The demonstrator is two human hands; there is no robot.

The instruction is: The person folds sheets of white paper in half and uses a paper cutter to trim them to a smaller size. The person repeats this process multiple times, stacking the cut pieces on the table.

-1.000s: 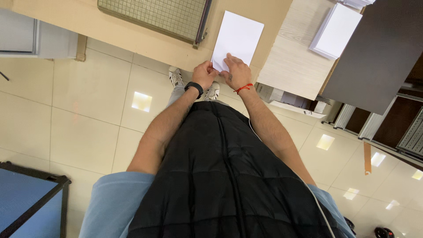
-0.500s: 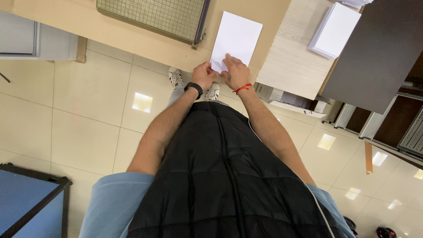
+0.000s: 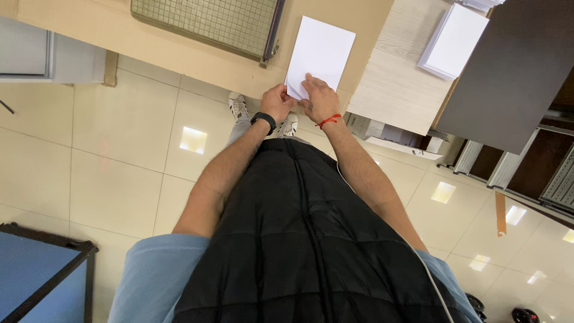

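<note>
My grip: both hands pinch the near edge of the white rectangular paper sheet (image 3: 320, 55), left hand (image 3: 277, 103) at its corner, right hand (image 3: 317, 98) on top. The sheet lies on the beige tabletop (image 3: 179, 51), just beside the gridded green paper cutter (image 3: 206, 23). I judge uneven pulling could skew or crease it; fingertip contact looks light, though I can't be sure.

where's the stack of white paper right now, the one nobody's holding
In the head view the stack of white paper lies at upper right on the pale wood-grain table, right of the white sheet both hands hold, beside a dark panel.
</note>
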